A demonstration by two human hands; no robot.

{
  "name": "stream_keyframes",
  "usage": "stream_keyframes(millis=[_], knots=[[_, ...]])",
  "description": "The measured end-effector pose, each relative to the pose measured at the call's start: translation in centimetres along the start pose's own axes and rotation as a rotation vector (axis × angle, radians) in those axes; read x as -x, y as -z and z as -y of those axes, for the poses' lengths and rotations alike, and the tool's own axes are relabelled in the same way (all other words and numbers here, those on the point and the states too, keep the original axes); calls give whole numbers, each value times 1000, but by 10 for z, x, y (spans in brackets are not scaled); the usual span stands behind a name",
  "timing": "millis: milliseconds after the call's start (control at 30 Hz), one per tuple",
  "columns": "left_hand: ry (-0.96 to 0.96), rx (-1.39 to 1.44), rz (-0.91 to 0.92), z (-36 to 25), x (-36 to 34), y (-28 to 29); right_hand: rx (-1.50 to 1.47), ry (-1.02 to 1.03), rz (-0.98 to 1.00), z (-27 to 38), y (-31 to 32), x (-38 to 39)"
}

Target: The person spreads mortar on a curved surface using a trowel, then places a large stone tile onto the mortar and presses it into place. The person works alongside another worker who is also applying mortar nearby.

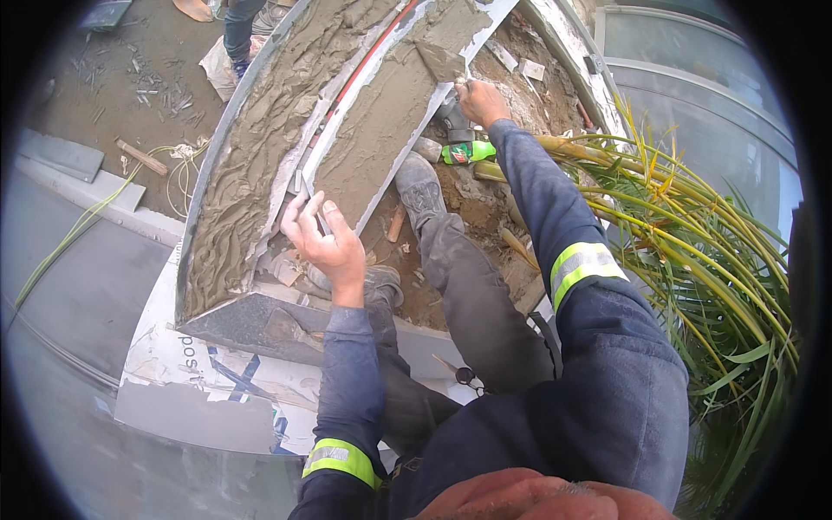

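Observation:
My right hand [484, 102] is closed around the handle of a trowel. Its mortar-smeared blade [440, 62] lies against the wet grey mortar [381, 126] spread along a long pale board [386, 192]. Nearer to me, my left hand [328, 247] hovers by the near end of that board with its fingers bent and apart; I see nothing clearly held in it. A red strip [360, 65] runs lengthwise beside the board. Left of it lies a wide, rough bed of mortar [238, 217], bounded by a thin grey edging.
My boots stand in a dirt-filled planter with rubble. A green bottle [468, 152] lies beside a grey pipe fitting [457, 117]. Palm fronds [685, 217] spread at right before glass panels [693, 78]. Yellow-green cable [78, 227] trails at left. Another person's leg [240, 35] shows at top left.

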State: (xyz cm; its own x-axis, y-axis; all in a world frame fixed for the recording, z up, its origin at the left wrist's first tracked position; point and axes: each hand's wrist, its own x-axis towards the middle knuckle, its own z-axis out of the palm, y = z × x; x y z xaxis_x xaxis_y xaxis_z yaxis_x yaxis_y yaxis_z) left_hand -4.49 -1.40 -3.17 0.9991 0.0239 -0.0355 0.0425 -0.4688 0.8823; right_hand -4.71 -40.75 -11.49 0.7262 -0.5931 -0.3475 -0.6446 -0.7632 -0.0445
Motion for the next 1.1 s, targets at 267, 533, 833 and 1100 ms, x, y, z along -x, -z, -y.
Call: stream_keyframes(millis=[267, 533, 833, 1100], knots=[[-186, -145, -326, 4, -122, 51, 153, 8, -51, -32, 25, -102], [-675, -189, -305, -9, -111, 69, 86, -96, 54, -92, 59, -204], [-683, -494, -291, 0, -134, 69, 107, 93, 10, -129, 152, -189], [-448, -918, -477, 80, -161, 176, 188, 389, -111, -171, 124, -216]])
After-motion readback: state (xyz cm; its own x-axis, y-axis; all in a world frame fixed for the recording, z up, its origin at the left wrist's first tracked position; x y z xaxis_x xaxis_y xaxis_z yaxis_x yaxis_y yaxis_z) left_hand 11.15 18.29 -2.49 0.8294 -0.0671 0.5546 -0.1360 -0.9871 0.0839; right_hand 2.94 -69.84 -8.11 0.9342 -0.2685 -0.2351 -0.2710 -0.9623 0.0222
